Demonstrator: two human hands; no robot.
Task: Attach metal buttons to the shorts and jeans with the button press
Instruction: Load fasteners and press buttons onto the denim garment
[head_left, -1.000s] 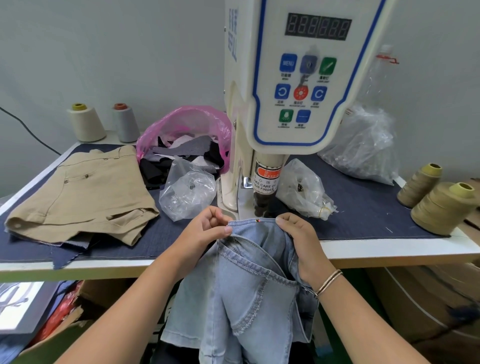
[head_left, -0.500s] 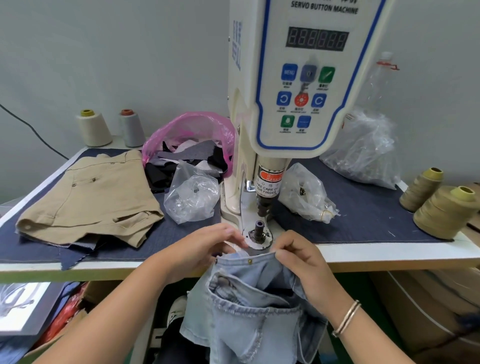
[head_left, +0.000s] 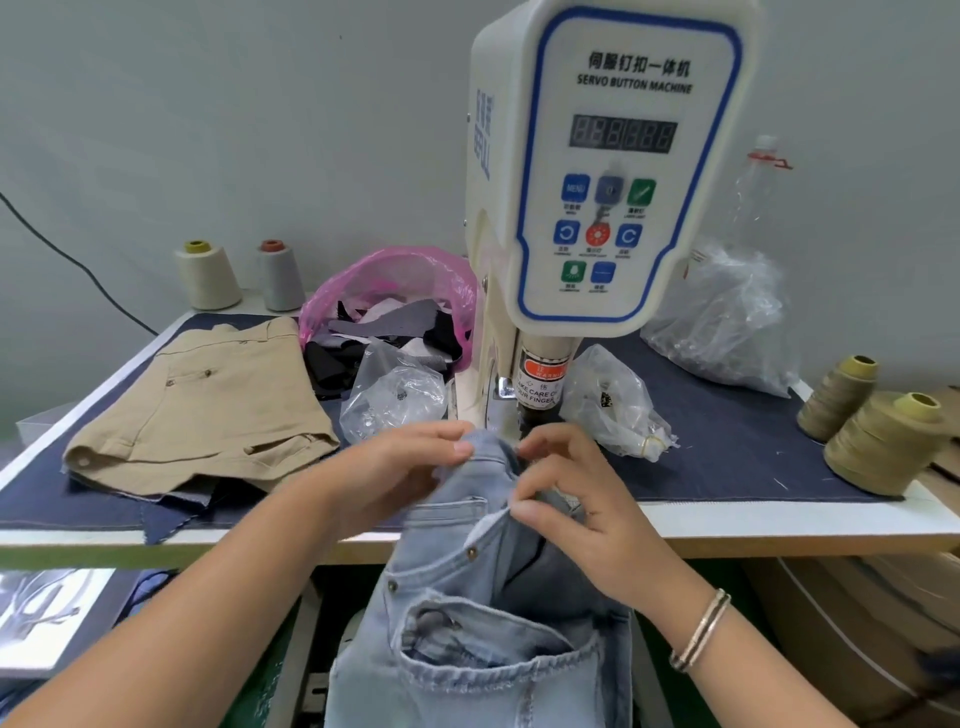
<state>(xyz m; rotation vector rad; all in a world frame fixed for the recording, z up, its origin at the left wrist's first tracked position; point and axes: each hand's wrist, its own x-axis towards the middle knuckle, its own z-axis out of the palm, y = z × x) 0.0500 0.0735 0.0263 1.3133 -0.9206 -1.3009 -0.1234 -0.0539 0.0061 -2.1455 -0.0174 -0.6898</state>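
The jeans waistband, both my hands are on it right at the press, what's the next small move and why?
Probably slide the waistband forward and flatten it under the press head. The left hand and right hand both pinch the light denim jeans in front of the machine, the fabric is bunched between them, and the die below is hidden, so alignment can't be confirmed yet.

Tight under the press head (head_left: 540, 384): both hands crowd the gap, the left hand (head_left: 400, 467) and right hand (head_left: 566, 488) bunching the jeans (head_left: 467, 597) right below it. Clear bags (head_left: 395, 395) sit just beside the column on either side, and a pink bag (head_left: 395, 280) of scraps blocks the way behind. Left, the tan shorts (head_left: 208, 405) cover the bench (head_left: 779, 525). Right, bare blue cloth (head_left: 727, 441) gives passing room up to the thread cones (head_left: 878, 441) at the edge.
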